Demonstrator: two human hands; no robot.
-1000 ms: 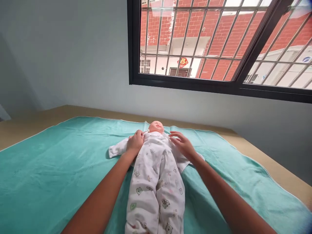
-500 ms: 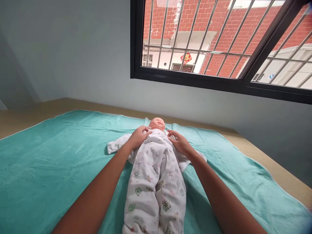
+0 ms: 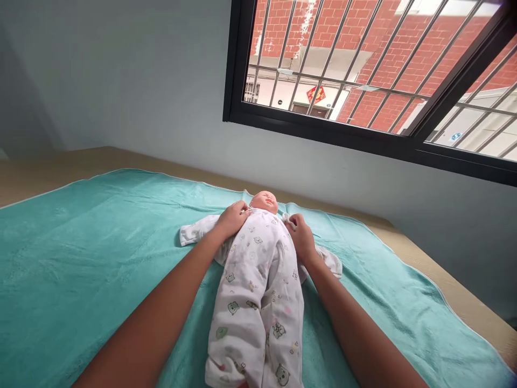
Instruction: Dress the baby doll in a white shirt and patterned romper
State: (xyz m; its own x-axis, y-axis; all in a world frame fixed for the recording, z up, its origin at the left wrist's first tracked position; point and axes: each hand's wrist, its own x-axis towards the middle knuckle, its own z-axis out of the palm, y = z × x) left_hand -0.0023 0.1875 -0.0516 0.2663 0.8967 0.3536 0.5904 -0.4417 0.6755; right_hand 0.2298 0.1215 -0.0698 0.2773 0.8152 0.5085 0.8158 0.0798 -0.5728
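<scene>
A baby doll (image 3: 264, 201) in a white printed romper (image 3: 258, 280) lies on its back on a teal towel (image 3: 92, 253), head towards the wall. My left hand (image 3: 231, 219) rests on the doll's left shoulder with its fingers curled into the romper by the collar. My right hand (image 3: 301, 235) is closed on the romper fabric at the other shoulder, near the neck. Both forearms reach in from the bottom of the view, one on each side of the doll's body.
The towel covers a tan bed or platform (image 3: 452, 291) that runs along a pale wall. A black-framed barred window (image 3: 363, 81) is above, with a red brick building outside. The towel's far edge lies just behind the doll's head.
Both hands have moved up to the doll's shoulders beside the neck. My right hand, open and hovering a second ago, has closed on the romper. The view has shifted slightly.
</scene>
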